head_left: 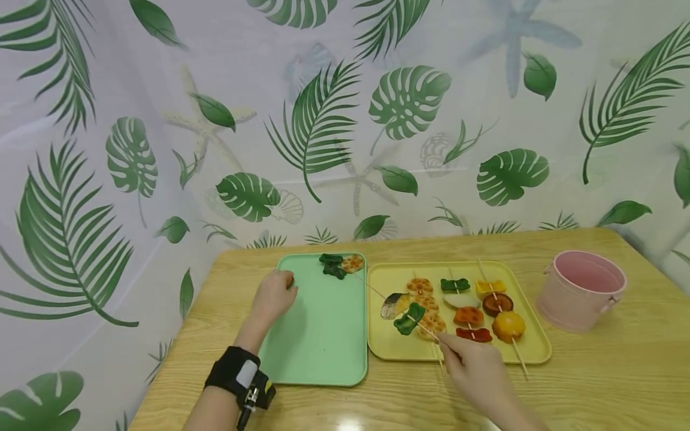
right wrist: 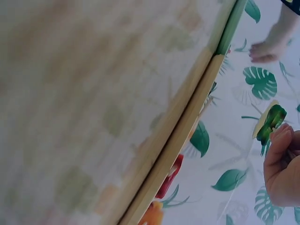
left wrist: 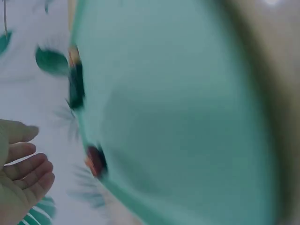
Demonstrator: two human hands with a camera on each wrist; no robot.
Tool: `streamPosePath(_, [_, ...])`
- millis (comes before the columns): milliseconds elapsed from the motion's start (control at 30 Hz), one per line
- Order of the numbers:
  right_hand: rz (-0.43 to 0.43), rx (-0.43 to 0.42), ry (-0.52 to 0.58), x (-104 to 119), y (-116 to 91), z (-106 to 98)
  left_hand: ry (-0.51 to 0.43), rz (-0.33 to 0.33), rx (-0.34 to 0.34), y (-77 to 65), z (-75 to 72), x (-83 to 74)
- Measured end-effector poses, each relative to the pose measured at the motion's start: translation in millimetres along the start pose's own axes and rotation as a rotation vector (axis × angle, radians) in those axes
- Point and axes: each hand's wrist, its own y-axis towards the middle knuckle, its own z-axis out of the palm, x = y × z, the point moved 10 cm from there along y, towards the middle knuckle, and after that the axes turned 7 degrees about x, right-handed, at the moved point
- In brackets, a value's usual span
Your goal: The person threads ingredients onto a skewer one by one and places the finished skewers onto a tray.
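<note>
My right hand pinches a thin wooden skewer above the yellow tray's front edge. Threaded on it are a green pepper piece and, towards the tip, a silver-and-yellow piece. My left hand reaches over the back left of the green tray. In the left wrist view its fingers look loosely extended and grip nothing. A small reddish-brown piece lies on the tray near them, partly hidden by the hand in the head view.
More green pieces and a round lattice slice lie at the green tray's back right. The yellow tray bears several filled skewers, some sticking out over its front edge. A pink bucket stands to its right. A leaf-patterned cloth hangs behind the table.
</note>
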Motion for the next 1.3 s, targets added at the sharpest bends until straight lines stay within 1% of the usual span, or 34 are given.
streamPosePath(33, [0.024,0.006,0.011,-4.3,-2.9,-3.2,0.053,-0.016,0.015,6.5,-1.5,11.3])
streamPosePath(100, [0.075,0.035,0.021,-11.4,-8.4,-7.0,0.113,-0.041,0.046,17.4,-1.9,31.3])
streamPosePath(167, [0.116,0.074,0.019,-15.7,-13.4,-8.0,0.119,-0.065,0.087,24.9,1.2,47.5])
streamPosePath(267, [0.169,0.151,0.008,-19.5,-21.3,-4.9,0.12,-0.072,0.142,30.0,9.3,62.0])
streamPosePath(333, [0.157,0.153,-0.003,-17.5,-25.0,-4.5,0.11,-0.083,0.172,30.3,15.4,68.4])
streamPosePath(367, [0.136,0.144,-0.009,-15.5,-26.5,-4.9,0.111,-0.086,0.179,29.7,17.4,70.3])
streamPosePath(433, [0.083,0.122,-0.023,-10.8,-28.8,-5.3,0.11,-0.094,0.178,28.0,20.2,74.6])
streamPosePath(533, [0.026,0.121,-0.025,-5.2,-30.3,-4.0,0.095,-0.118,0.161,25.9,21.5,81.3])
streamPosePath(600, [0.024,0.151,-0.014,-4.4,-30.0,-1.3,0.12,-0.117,0.159,26.4,22.9,83.1])
streamPosePath(667, [0.044,0.189,0.005,-5.7,-29.3,1.7,0.165,-0.111,0.17,27.4,24.8,81.7])
streamPosePath(767, [0.027,0.207,0.011,-6.0,-29.1,3.9,0.22,-0.114,0.197,28.1,28.1,79.7])
streamPosePath(833, [-0.012,0.198,0.017,-5.2,-29.9,4.3,0.227,-0.136,0.211,27.9,29.8,80.6])
streamPosePath(900, [-0.068,0.165,0.011,-3.5,-30.9,2.8,0.221,-0.164,0.213,28.2,30.3,82.3])
streamPosePath(967, [-0.107,0.14,0.007,-3.5,-31.9,1.5,0.22,-0.181,0.211,29.7,29.9,81.7])
streamPosePath(1033, [-0.135,0.107,-0.015,-3.7,-32.9,-1.2,0.216,-0.182,0.214,32.8,30.0,78.7])
streamPosePath(1167, [-0.115,0.094,-0.057,-7.8,-32.8,-3.7,0.221,-0.175,0.268,39.1,34.6,71.1])
streamPosePath(1233, [-0.092,0.109,-0.071,-9.9,-32.3,-3.4,0.218,-0.18,0.291,41.9,37.7,68.6])
streamPosePath(1300, [-0.079,0.121,-0.082,-10.5,-31.2,-3.0,0.199,-0.179,0.295,44.1,40.4,67.0])
